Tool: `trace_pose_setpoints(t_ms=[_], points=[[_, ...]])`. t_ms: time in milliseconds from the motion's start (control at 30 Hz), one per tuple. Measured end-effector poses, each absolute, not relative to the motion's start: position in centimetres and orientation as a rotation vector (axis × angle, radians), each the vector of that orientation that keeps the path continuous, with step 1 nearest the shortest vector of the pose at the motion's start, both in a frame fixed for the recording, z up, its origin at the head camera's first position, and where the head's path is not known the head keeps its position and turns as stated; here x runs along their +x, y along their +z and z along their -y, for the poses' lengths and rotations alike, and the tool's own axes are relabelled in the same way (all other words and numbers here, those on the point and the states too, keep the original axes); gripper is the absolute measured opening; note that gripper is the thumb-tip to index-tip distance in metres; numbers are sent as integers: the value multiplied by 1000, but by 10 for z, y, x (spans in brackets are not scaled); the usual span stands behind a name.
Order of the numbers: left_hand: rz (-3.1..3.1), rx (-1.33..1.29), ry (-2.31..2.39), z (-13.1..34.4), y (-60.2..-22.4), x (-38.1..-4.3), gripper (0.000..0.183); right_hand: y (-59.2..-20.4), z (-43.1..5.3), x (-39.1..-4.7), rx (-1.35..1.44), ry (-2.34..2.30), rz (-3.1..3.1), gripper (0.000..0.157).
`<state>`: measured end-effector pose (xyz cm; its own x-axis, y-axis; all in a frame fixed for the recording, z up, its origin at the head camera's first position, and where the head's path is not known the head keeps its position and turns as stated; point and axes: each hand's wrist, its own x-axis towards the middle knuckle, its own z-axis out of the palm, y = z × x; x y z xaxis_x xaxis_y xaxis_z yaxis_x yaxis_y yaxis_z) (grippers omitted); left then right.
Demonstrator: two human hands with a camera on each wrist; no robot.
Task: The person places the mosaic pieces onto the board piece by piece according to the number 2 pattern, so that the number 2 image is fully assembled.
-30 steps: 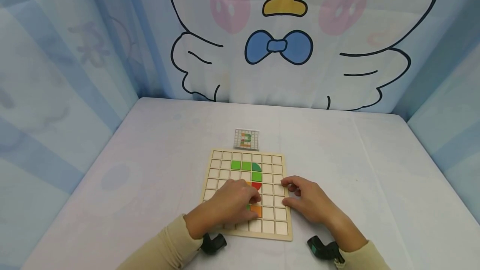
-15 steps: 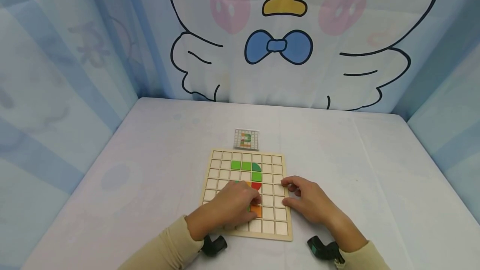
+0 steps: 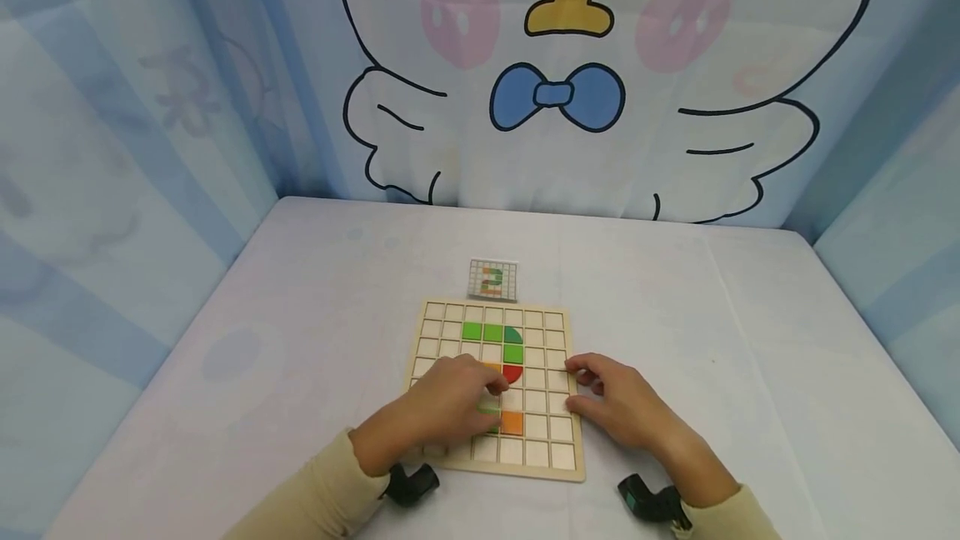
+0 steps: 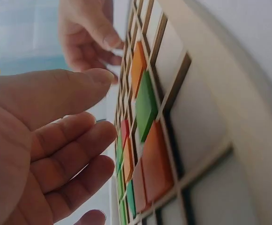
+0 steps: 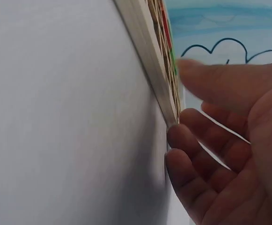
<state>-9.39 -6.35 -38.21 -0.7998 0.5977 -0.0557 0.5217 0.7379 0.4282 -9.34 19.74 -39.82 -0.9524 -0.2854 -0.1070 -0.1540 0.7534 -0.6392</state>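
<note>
A wooden grid board [image 3: 540, 450] lies on the table, with coloured tiles in some cells. My left hand [image 3: 442, 398] hovers over its lower left part, thumb and fingers apart with nothing between them. In the left wrist view, an orange tile [image 4: 138, 68], a green tile [image 4: 146, 105] and another orange tile [image 4: 157, 161] sit in a row beside the fingertips. Farther back are a red rounded tile [image 3: 512, 373] and several green tiles [image 3: 492, 332]. My right hand [image 3: 626, 402] rests at the board's right edge, fingers loosely bent and touching the rim. The left hand hides some cells.
Just behind the board stands a small pattern card [image 3: 492, 280] showing a green, red and orange figure on a grid. A white cloth covers the table [image 3: 675, 298]. Printed curtains [image 3: 555, 165] hang behind it and on both sides.
My left hand has drawn back to the left and lifted off the orange tile, which now shows fully beside a green one. The right hand has barely moved.
</note>
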Motion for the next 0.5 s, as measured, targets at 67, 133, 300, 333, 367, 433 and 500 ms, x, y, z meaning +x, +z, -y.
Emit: trace_pose_setpoints(t_ms=[67,133,300,333,367,433,500], points=[[-2753,851,630,70,-380,-95,32,-396,-199,-92,-350,-968,-2752,42],[-2755,790,666,77,-379,-97,37,-394,-200,-91,-349,-941,-2758,44],[-2759,646,726,93,-376,-103,50,-388,-206,-88,-338,-847,-2802,50],[-2773,624,731,96,-376,-104,52,-387,-208,-88,-339,-829,-2815,51],[-2790,595,724,100,-376,-105,53,-386,-210,-88,-350,-815,-2828,53],[-2850,540,684,107,-374,-106,56,-386,-213,-88,-377,-785,-2852,57],[-2924,488,600,114,-373,-107,60,-386,-216,-88,-398,-731,-2884,62]])
